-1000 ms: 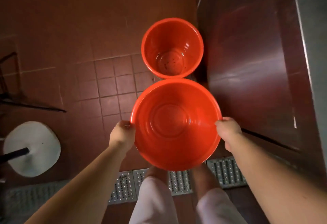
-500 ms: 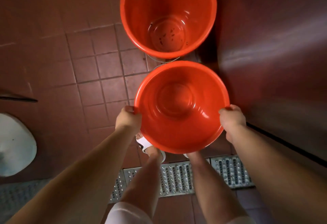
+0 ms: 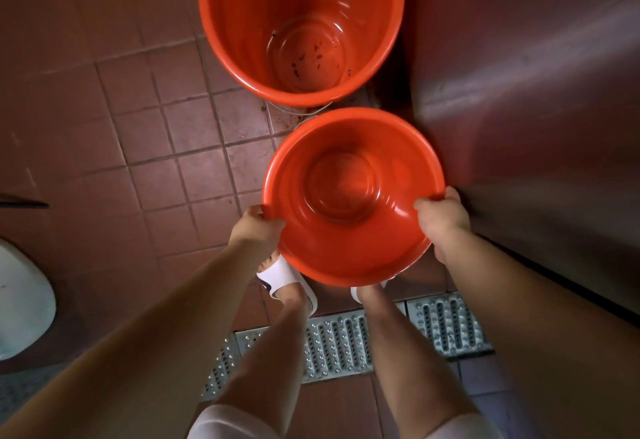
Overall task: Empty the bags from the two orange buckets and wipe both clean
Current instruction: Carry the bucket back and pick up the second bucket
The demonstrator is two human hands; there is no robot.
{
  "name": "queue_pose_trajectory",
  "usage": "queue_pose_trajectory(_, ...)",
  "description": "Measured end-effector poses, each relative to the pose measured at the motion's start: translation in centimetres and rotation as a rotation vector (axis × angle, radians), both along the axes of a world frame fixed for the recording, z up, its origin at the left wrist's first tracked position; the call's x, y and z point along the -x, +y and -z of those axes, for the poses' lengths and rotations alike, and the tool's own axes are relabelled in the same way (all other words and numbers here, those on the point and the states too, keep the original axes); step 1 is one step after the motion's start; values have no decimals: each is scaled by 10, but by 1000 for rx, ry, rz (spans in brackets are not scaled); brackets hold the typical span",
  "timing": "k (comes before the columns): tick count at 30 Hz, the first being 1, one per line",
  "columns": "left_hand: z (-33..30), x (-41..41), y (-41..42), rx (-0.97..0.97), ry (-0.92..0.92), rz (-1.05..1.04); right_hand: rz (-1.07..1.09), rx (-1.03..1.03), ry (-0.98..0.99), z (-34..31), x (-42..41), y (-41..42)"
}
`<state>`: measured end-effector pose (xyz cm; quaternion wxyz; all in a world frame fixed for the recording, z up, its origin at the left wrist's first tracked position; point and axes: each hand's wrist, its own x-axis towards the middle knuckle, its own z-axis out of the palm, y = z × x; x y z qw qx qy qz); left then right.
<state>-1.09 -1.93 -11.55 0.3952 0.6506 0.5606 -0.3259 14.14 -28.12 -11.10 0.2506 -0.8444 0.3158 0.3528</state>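
I hold a shallow orange bucket (image 3: 353, 196) low over the tiled floor, just above my feet. My left hand (image 3: 258, 230) grips its left rim and my right hand (image 3: 443, 216) grips its right rim. It has no bag inside, only a shiny wet-looking bottom. A taller orange bucket (image 3: 301, 22) stands on the floor just beyond it. That one holds no bag either, and dark specks and a little water lie on its bottom.
A dark metal cabinet wall (image 3: 519, 92) rises close on the right of both buckets. A perforated metal drain grate (image 3: 339, 345) crosses the floor under my legs. A white round object (image 3: 20, 300) lies at the left edge.
The bucket in my hands has come down toward the floor and nearer the taller bucket. My view has moved forward, so both buckets look larger.
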Motion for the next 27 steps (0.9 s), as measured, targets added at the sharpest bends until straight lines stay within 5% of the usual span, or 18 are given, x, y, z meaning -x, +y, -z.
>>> queue_pose_trajectory(6,-51,-13,3,-33,30,70,-283,12,0,-39,7,37)
queue_pose_trajectory(15,-136,-61,62,-76,-51,100,-377,-140,-66,-114,-71,135)
queue_pose_trajectory(27,-42,-184,184,-144,-132,53,-350,48,-218,-42,-223,196)
